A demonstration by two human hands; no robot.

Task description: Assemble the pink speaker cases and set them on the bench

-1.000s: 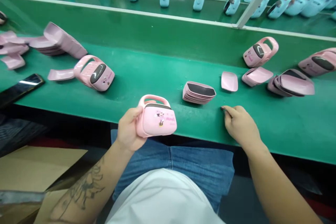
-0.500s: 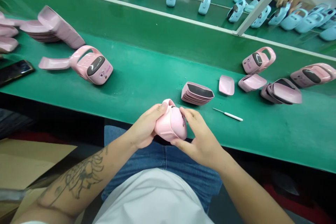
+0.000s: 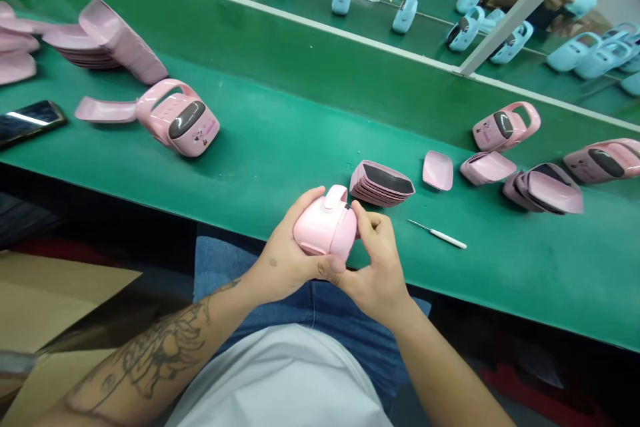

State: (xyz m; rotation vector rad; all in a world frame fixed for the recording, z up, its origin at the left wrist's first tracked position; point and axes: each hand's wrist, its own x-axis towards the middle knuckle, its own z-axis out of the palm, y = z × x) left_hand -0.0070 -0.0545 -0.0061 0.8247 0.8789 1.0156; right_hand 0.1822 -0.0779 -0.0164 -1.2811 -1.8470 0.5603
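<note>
As I watch from my remote station, the left hand (image 3: pixel 285 247) cradles a glossy, rounded pink plastic case (image 3: pixel 323 223) from below while the right hand (image 3: pixel 377 267) pinches its curved end, held over the smooth green bench (image 3: pixel 500 280), just beside stacked pink trays (image 3: pixel 383 185).

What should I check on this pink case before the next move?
1. Pink plastic case secure: ok, left hand cradles it, right hand grips its end.
2. Case end under the right-hand fingers: cannot tell, it's hidden.
3. White-handled metal pick out of the hands: ok, it lies on the green bench.
4. Stack of pink trays squared: ok, it sits neatly just beyond the case.
5. Phone away from the work: ok, it lies far left on the bench.
</note>
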